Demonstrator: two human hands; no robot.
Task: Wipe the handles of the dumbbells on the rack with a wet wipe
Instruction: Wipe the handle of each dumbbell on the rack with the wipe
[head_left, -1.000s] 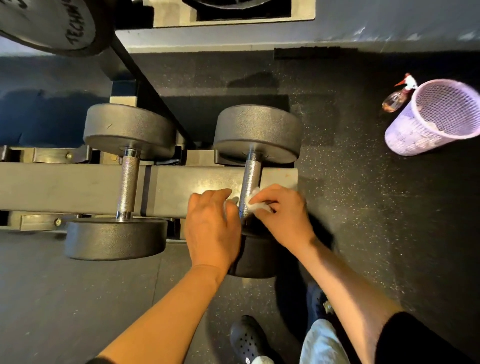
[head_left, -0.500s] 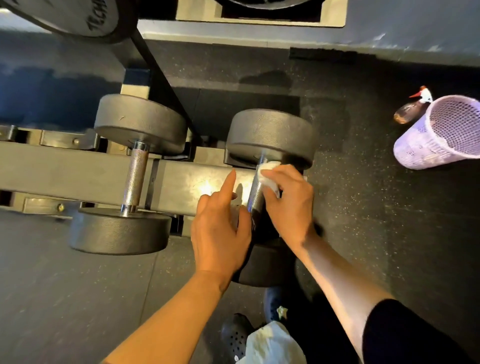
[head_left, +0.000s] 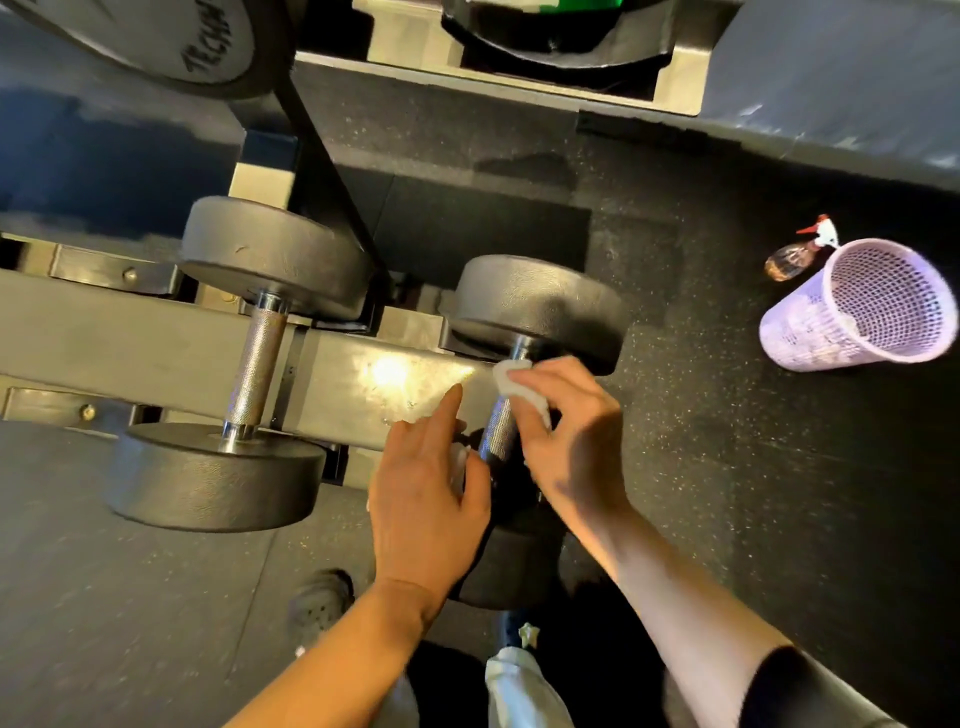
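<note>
Two black dumbbells lie across the grey rack (head_left: 130, 343). The right dumbbell (head_left: 540, 306) has a knurled steel handle (head_left: 497, 431). My right hand (head_left: 571, 441) pinches a white wet wipe (head_left: 511, 376) against the far end of that handle, close to the far weight head. My left hand (head_left: 426, 488) hovers just left of the handle with fingers straight, a bit of white wipe showing by its thumb. The near head of this dumbbell is mostly hidden under my hands. The left dumbbell (head_left: 218, 467) lies untouched with its handle (head_left: 254, 374) bare.
A lilac mesh basket (head_left: 810, 332) lies tipped on the dark rubber floor at the right, with a small spray bottle (head_left: 795, 254) behind it. A large weight plate (head_left: 171, 41) hangs at top left. My feet are below the rack.
My right hand slid the wipe up the right dumbbell's handle from its near end to its far end. My left hand's fingers straightened and lifted off the handle.
</note>
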